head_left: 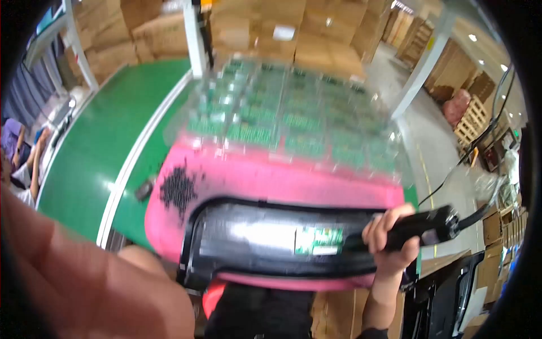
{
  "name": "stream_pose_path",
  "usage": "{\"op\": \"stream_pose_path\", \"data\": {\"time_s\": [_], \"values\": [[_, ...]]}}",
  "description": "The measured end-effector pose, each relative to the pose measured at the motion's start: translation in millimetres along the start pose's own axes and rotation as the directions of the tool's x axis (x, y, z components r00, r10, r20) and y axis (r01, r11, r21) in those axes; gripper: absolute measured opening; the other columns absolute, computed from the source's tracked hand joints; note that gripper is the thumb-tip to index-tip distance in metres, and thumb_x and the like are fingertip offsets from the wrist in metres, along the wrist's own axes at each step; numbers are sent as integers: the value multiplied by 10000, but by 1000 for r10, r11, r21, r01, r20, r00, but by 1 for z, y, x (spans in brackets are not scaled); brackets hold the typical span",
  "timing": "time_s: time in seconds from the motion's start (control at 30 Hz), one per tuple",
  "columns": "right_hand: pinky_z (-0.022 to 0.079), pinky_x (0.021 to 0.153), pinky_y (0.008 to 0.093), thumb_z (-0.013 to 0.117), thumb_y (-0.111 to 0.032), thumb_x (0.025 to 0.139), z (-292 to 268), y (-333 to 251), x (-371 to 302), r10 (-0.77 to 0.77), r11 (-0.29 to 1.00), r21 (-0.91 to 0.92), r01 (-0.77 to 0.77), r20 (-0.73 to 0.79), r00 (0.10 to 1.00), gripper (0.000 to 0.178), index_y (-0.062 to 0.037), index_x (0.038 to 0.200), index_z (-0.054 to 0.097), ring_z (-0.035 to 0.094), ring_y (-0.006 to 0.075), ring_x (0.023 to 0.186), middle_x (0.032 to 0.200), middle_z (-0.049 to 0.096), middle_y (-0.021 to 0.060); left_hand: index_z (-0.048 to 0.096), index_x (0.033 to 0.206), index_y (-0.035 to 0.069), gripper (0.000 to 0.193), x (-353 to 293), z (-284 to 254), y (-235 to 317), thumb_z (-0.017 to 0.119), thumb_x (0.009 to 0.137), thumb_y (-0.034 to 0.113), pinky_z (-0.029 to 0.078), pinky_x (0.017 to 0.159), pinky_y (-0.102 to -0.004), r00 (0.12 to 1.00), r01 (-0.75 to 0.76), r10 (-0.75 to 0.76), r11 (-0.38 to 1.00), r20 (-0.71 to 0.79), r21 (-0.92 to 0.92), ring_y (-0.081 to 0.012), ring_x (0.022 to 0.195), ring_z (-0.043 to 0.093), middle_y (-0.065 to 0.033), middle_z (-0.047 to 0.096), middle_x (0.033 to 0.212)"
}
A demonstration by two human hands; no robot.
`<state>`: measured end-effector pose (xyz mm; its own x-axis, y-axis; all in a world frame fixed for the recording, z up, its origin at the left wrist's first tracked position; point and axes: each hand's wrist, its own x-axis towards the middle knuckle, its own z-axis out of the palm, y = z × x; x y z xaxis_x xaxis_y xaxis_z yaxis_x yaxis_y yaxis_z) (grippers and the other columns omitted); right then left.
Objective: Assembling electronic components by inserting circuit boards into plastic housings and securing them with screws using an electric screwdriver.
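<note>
A long black plastic housing (pixel 226 248) lies on a pink mat (pixel 282 181) in front of me. Its hollow side faces up, and a small green circuit board (pixel 305 240) sits inside it, right of the middle. My right hand (pixel 389 237) is closed round a black corded electric screwdriver (pixel 423 229). The tool lies nearly level over the housing's right end, its dark nose pointing left toward the board; whether it touches cannot be told. My left hand (pixel 96 271) looms large and blurred close to the camera at the lower left, its fingers not distinguishable.
A heap of small black screws (pixel 178 189) lies on the mat's left. Clear plastic trays (pixel 288 118) of green boards stand behind. A small dark object (pixel 144 190) rests on the green table (pixel 118 113). More black housings (pixel 440 299) lean at the lower right. People sit far left.
</note>
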<state>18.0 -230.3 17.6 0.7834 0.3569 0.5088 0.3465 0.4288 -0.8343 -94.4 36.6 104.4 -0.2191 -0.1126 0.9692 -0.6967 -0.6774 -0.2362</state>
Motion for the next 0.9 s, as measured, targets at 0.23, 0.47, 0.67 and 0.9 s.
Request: {"op": "stream_pose_path", "data": {"time_s": [0.23, 0.47, 0.67, 0.9], "values": [[346, 422, 247, 670, -626, 786, 11, 1, 17, 83, 996, 24, -84, 17, 996, 623, -51, 869, 446, 418, 107, 414, 530, 444, -8, 580, 1218, 94, 429, -2, -31, -1, 640, 833, 275, 384, 639, -248, 991, 133, -132, 987, 18, -88, -178, 980, 483, -78, 547, 1159], [336, 425, 249, 649, -621, 804, -1, -5, 16, 71, 997, 24, -71, 10, 997, 606, -52, 859, 448, 407, 96, 411, 538, 441, -16, 590, 1202, 106, 359, 13, -43, 6, 573, 894, 290, 362, 576, -222, 953, 302, -303, 949, -2, -91, -168, 942, 462, -68, 547, 1120], [325, 416, 238, 657, -567, 812, 10, 3, 24, 100, 994, -30, -101, -24, 995, 559, -46, 850, 458, 396, 92, 409, 534, 429, -12, 548, 1077, 58, 266, 2, -37, 2, 587, 860, 209, 392, 529, -239, 878, 456, -477, 860, -44, -230, -184, 772, 465, -75, 511, 941], [314, 421, 233, 693, -587, 780, 10, -1, 12, 121, 992, -18, -122, -59, 991, 599, -40, 860, 464, 397, 93, 437, 545, 418, -12, 518, 1043, 20, 228, -80, -76, -16, 648, 863, 73, 413, 453, -269, -155, 793, -928, 87, 338, 602, -99, 501, 507, -54, 577, 628]]}}
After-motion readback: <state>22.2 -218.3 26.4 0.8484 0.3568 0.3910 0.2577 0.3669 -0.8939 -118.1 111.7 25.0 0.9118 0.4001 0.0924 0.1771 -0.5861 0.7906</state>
